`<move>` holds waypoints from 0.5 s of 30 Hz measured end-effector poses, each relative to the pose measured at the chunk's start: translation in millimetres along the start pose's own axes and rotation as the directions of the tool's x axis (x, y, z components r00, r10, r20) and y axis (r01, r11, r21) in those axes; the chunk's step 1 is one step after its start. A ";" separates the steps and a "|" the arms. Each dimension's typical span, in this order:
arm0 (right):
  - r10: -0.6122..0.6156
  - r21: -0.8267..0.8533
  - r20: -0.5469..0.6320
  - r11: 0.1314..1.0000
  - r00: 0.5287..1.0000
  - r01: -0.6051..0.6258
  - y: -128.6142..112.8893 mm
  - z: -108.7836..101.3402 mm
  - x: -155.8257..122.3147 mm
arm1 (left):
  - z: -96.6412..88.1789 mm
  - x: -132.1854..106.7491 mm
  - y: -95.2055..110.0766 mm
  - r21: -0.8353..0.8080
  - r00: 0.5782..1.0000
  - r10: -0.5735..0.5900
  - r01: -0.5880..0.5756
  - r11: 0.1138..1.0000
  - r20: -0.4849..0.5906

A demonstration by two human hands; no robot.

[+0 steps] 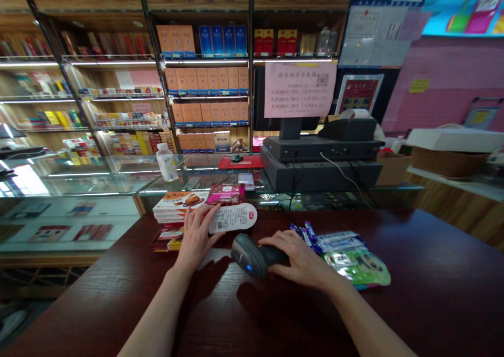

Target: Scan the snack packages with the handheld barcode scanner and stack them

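Observation:
My left hand (pixel 197 235) grips the near end of a white package with a rounded end (pixel 236 218), its printed back and barcode facing up. In my right hand (pixel 293 257) is a black barcode scanner (pixel 252 256), held by its handle with a blue light glowing on its head, which points left, close to the package. Beside my left hand lie a stack of white and orange boxes (pixel 179 205), a magenta hazelnut chocolate pack (pixel 226 193) and some red and yellow packs (pixel 168 238). Right of the scanner lie purple packets (pixel 309 236) and a green snack bag (pixel 358 268).
The dark wooden counter (pixel 425 294) meets a glass display case (pixel 90 181). A clear bottle (pixel 167 161) stands on the glass. Behind are a register base (pixel 321 165) with a pink sign (pixel 300 89), a receipt printer (pixel 348 127) and hanging cables (pixel 292 189).

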State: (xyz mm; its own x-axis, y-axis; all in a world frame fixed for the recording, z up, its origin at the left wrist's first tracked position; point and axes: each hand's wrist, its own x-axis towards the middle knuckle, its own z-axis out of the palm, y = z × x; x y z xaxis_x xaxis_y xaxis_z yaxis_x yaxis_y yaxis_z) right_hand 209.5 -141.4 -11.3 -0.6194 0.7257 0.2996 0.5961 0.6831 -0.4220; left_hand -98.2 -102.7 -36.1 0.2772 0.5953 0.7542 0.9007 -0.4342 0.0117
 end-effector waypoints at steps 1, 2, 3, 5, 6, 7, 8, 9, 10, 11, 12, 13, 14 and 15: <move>-0.001 0.000 0.001 1.000 1.000 0.001 0.0 -0.2 -0.1 | 0.5 -0.3 -0.1 0.002 1.000 0.003 -0.003 1.000 -0.005; -0.006 0.001 0.003 1.000 1.000 0.006 0.1 -0.3 -0.1 | 1.1 -0.6 -0.2 0.003 1.000 0.003 -0.003 1.000 -0.010; -0.013 0.002 0.005 1.000 1.000 0.013 0.2 -0.3 0.0 | 1.6 -0.9 -0.2 0.003 1.000 0.001 -0.001 1.000 -0.013; -0.023 0.004 0.007 1.000 1.000 0.023 0.5 0.1 0.2 | 2.3 -1.3 0.0 -0.002 1.000 -0.002 0.002 1.000 -0.014; -0.025 0.005 0.008 1.000 1.000 0.025 0.8 0.3 0.4 | 2.3 -1.4 0.0 -0.004 1.000 -0.003 0.003 1.000 -0.014; -0.024 0.005 0.009 1.000 1.000 0.024 1.1 0.6 0.5 | 2.3 -1.4 0.0 -0.005 1.000 -0.002 0.002 1.000 -0.014; -0.021 0.005 0.009 1.000 1.000 0.021 1.6 0.8 0.5 | 2.1 -1.3 -0.1 -0.004 1.000 0.000 0.000 1.000 -0.013; -0.018 0.004 0.007 1.000 1.000 0.018 2.2 1.0 0.5 | 1.9 -1.2 -0.3 -0.004 1.000 0.001 -0.001 1.000 -0.013; -0.017 0.003 0.007 1.000 1.000 0.017 3.0 1.2 0.5 | 1.7 -1.1 -0.7 -0.005 1.000 0.000 0.000 1.000 -0.010; -0.015 0.001 0.006 1.000 1.000 0.015 4.2 1.6 0.3 | 1.7 -0.9 -1.2 -0.007 1.000 -0.004 0.003 1.000 -0.005; -0.012 -0.002 0.005 1.000 1.000 0.012 5.6 2.2 0.0 | 1.8 -0.8 -1.6 -0.011 1.000 -0.006 0.006 1.000 0.000; -0.010 -0.006 0.008 1.000 1.000 0.010 7.4 3.0 -0.2 | 1.9 -0.8 -2.0 -0.015 1.000 -0.010 0.010 1.000 0.001; -0.007 -0.009 0.013 1.000 1.000 0.007 9.4 4.2 -0.5 | 2.2 -0.8 -2.4 -0.018 1.000 -0.012 0.012 1.000 -0.001; -0.005 -0.013 0.020 1.000 1.000 0.005 11.7 5.6 -0.8 | 2.4 -0.8 -2.6 -0.019 1.000 -0.013 0.013 1.000 -0.004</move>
State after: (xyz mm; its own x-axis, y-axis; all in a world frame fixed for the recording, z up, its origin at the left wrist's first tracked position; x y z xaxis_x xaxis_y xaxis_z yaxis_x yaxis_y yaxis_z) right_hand 214.1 -134.5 -21.2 -0.6327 0.7204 0.2843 0.5995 0.6879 -0.4091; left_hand -100.0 -100.4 -38.2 0.2639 0.5982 0.7566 0.8977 -0.4394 0.0343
